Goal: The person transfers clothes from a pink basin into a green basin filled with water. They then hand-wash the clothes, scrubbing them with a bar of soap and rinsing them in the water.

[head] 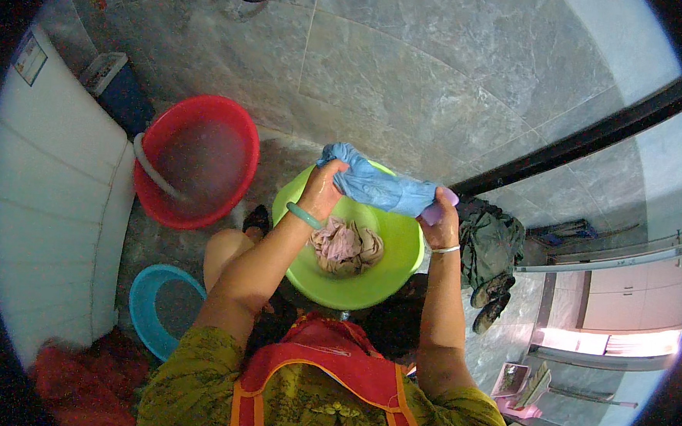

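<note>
A wet light-blue cloth [383, 186] is stretched between my two hands, above the far half of a lime-green plastic basin [360, 292]. My left hand [323, 192], with a green bangle at its wrist, grips the bunched left end. At the right end, my right hand [443, 224] holds the cloth together with a smooth lilac piece [441, 205]; whether that is soap or a tool I cannot tell. Crumpled pink and beige cloths [345, 245] lie at the bottom of the basin.
To the left stands a red basin [251, 168] of cloudy water, a grey hose [155, 171] over its rim. A blue basin [139, 312] sits nearer, beside a white appliance [58, 198]. Dark green clothing [487, 235] and shoes [492, 302] are on the right.
</note>
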A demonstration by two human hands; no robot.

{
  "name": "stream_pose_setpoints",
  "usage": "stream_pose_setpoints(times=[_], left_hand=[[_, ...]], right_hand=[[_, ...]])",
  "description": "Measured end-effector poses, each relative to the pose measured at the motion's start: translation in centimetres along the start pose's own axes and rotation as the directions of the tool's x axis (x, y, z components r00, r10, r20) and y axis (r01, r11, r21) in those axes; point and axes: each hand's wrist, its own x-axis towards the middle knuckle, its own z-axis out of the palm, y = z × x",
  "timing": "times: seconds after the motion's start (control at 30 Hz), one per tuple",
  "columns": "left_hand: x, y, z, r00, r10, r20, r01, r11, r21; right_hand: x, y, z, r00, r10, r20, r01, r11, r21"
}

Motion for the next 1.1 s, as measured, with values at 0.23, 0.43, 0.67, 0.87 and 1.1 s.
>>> stream_pose_setpoints(times=[0.23,0.43,0.67,0.87,1.1], left_hand=[[-2.3,-0.6,2.1,0.956,-0.287,0.060,0.278,0.952,0.124],[-0.8,-2.2,-1.7,0.948,-0.181,0.262,0.149,0.979,0.136],[-1.0,0.1,0.0,0.960,-0.019,0.279,-0.102,0.905,0.413],[0.3,0.1,-1.0,0.982,0.187,-0.014,-0.152,0.837,0.526],[0.1,-0.8,-1.9,0.981,0.031,-0.190,0.080,0.832,0.549]], right_hand=[[-0.2,4.0,2.2,0.985,-0.009,0.171,0.092,0.869,-0.486],[-1.0,7.2,2.1,0.939,0.244,0.240,-0.190,0.955,-0.227],[-0.7,0.6,2.5,0.979,-0.060,0.196,0.082,0.991,-0.109],[-1.1,-3.8,5.7,0.971,-0.142,0.190,0.148,0.989,-0.020],[-2.4,-5.6,12.1,0.957,-0.185,0.223,0.260,0.888,-0.380]])
